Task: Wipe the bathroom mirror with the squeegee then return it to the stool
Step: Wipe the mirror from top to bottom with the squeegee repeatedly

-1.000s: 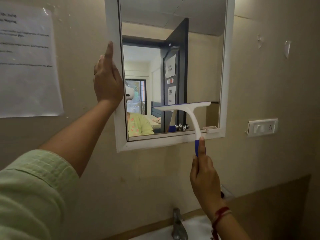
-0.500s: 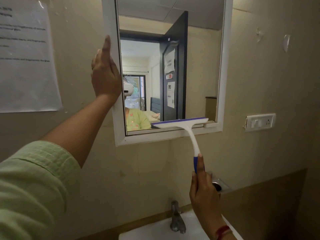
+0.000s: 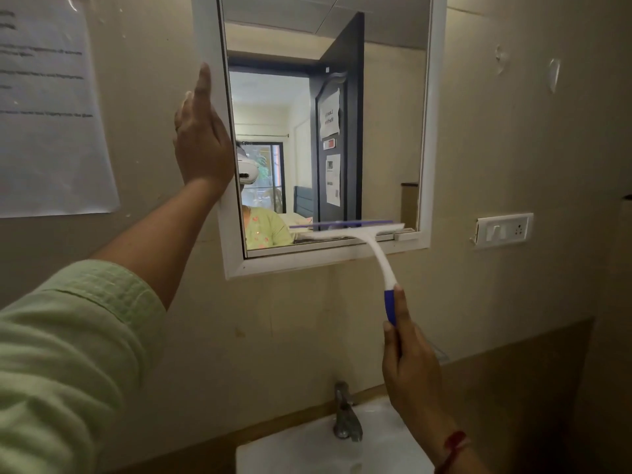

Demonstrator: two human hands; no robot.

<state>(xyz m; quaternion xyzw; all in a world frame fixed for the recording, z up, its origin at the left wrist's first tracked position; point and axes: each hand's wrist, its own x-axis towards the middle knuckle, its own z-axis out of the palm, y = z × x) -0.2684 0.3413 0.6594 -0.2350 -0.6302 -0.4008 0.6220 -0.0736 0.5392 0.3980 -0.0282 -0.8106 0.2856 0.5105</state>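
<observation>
Reading the paper sheet (image 3: pixel 48 107) taped to the wall is hopeless, its print too blurred; the notice reflected on the door is just as illegible. Her right hand (image 3: pixel 408 364) is wrapped around the blue grip of the squeegee (image 3: pixel 369 246), whose blade lies across the bottom of the mirror (image 3: pixel 383 114), above that hand. Her left hand (image 3: pixel 201 138) lies flat, fingers together, on the frame's left edge. Below sit a tap (image 3: pixel 345 415) and basin (image 3: pixel 294 453); a switch plate (image 3: pixel 504 229) is right of the mirror
</observation>
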